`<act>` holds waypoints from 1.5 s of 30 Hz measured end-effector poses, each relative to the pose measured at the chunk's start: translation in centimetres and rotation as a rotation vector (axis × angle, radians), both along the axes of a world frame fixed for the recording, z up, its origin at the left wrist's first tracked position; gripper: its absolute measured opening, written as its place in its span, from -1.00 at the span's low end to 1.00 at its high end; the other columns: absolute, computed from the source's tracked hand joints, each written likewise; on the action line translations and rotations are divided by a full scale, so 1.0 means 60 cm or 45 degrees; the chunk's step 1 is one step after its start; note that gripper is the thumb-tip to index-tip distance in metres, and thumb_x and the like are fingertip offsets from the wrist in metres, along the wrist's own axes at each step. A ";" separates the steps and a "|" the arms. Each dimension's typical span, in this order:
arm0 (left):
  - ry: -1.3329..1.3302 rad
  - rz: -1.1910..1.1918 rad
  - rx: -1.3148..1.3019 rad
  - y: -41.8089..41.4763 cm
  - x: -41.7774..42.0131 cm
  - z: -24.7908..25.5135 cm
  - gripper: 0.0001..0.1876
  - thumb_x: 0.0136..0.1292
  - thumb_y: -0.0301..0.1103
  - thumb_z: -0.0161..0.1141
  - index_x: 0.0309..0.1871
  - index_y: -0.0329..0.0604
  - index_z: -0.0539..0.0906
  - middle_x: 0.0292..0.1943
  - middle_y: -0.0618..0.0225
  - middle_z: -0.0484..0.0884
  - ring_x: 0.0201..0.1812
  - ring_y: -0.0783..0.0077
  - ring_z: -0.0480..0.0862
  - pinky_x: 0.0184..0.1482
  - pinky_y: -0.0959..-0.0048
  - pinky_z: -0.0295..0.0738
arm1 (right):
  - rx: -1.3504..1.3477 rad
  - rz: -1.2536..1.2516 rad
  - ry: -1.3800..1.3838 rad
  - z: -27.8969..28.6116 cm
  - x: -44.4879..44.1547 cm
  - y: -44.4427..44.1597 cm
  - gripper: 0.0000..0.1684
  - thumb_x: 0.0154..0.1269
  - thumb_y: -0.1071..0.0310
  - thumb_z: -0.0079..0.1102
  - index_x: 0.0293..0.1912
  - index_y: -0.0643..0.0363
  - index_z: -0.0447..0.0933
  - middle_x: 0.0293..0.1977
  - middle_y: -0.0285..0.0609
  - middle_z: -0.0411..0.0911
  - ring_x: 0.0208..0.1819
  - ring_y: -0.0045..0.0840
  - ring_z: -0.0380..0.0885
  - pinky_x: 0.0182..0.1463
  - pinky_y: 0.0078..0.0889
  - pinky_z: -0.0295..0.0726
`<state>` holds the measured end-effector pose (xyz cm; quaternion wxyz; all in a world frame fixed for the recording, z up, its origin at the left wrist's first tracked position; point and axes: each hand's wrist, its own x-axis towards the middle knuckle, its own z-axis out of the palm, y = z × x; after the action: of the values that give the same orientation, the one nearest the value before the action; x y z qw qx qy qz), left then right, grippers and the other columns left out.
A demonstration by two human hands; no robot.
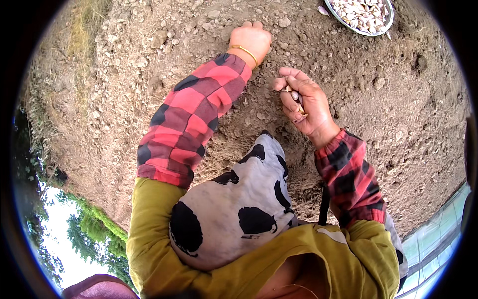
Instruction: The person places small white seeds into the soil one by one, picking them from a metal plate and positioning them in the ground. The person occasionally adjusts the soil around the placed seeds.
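Observation:
My left hand (251,39), with a yellow bracelet at the wrist, is lowered to the crumbly soil (209,48). Its back faces up and hides the fingertips, so whether it holds anything cannot be seen. To its right and closer to my body, my right hand (308,101) is turned palm up above the ground. Several garlic cloves (295,95) lie in its palm under curled fingers. A round metal bowl (390,18) heaped with garlic cloves (360,13) sits on the soil beyond my right hand, cut off by the view's upper edge.
One loose garlic clove (323,11) lies left of the bowl. My knee in black-and-white spotted trousers (257,179) juts between my arms. Dry grass (84,41) borders the soil at left. At lower right stands a structure with translucent sheeting (435,233).

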<state>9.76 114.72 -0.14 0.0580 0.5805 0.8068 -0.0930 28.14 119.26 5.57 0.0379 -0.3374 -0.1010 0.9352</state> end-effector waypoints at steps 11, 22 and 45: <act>-2.229 0.789 0.796 -0.124 0.128 0.112 -0.85 0.29 -0.52 0.12 -0.14 -0.32 0.64 -0.24 0.39 0.56 -0.22 0.58 0.57 -0.23 0.67 0.44 | -0.222 -0.019 0.084 -0.006 0.027 -0.035 -0.83 0.42 0.25 -0.02 -0.27 0.12 0.38 -0.50 -0.35 0.40 -0.78 -0.82 0.16 -0.82 -0.77 0.11; -1.302 0.624 0.665 -0.073 0.096 0.054 -0.91 0.18 -0.40 0.25 -0.31 -0.22 0.62 -0.44 0.38 0.60 -0.44 0.53 0.56 -0.33 0.53 0.49 | -0.539 -0.139 0.114 0.007 0.046 -0.024 -0.62 0.44 0.10 -0.14 -0.09 0.25 0.39 -0.29 -0.11 0.46 -0.55 -0.68 0.33 -0.77 -0.76 0.17; -2.436 0.830 0.267 -0.068 0.091 0.114 -0.88 0.24 -0.45 0.20 -0.20 -0.29 0.60 -0.31 0.34 0.65 -0.26 0.58 0.62 -0.20 0.62 0.49 | -0.076 0.077 0.091 0.024 0.045 0.013 -0.21 0.39 0.22 0.03 0.42 0.03 -0.17 -0.53 -0.16 0.44 -0.85 -0.71 0.16 -0.85 -0.67 0.10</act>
<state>15.19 110.62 6.69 0.6507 0.1654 0.5451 0.5020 30.87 120.03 6.99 0.0033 -0.3015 -0.0818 0.9499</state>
